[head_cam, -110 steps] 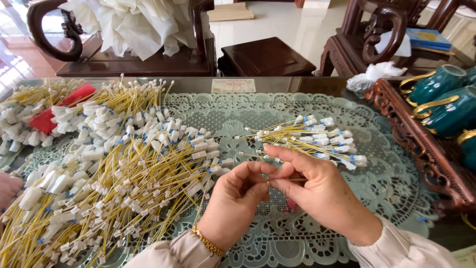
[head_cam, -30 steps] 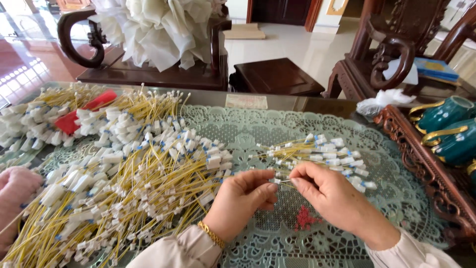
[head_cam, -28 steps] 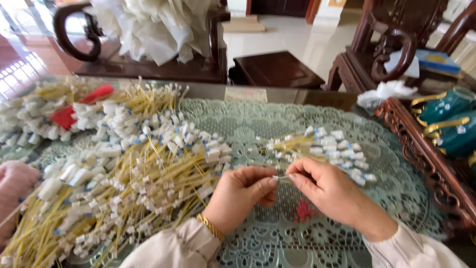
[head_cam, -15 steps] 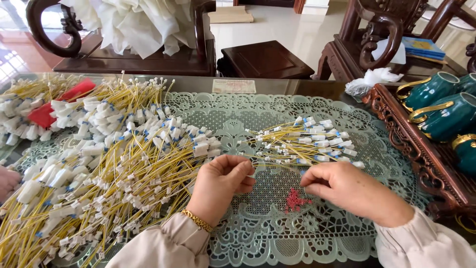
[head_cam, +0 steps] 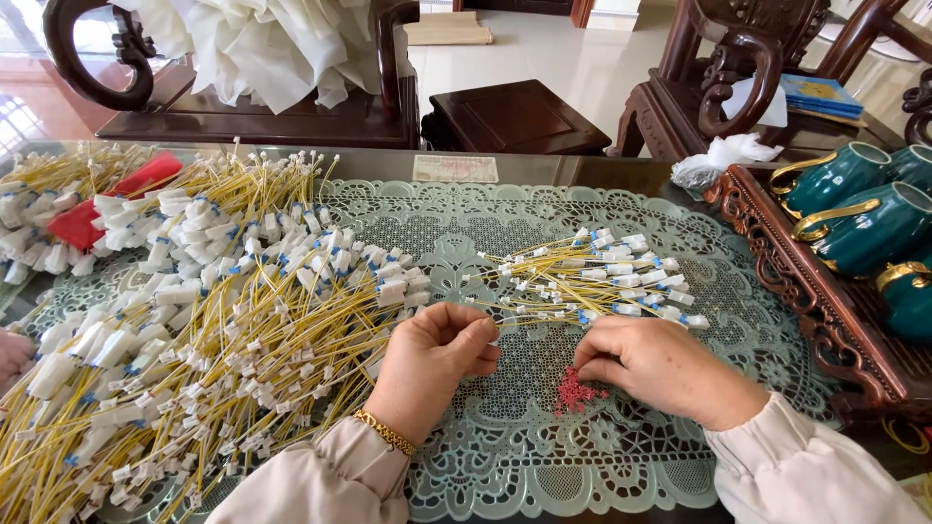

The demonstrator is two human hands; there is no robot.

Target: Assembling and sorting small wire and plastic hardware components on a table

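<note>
on the left a big heap of yellow wires (head_cam: 194, 330) with white connectors lies spread over the lace mat (head_cam: 466, 233), seemingly the larger share left to handle. the left hand (head_cam: 427, 364) is loosely curled, holding nothing i can see. the right hand (head_cam: 660, 364) pinches at tiny red pieces (head_cam: 575, 393). just beyond lies a far smaller, likely finished wire bundle (head_cam: 602, 281).

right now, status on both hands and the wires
Left hand loosely curled, at edge of big yellow wire pile. Right hand fingers down on small red pieces, beside small wire bundle. Neither hand's grip is clear. Nothing between hands.
</note>
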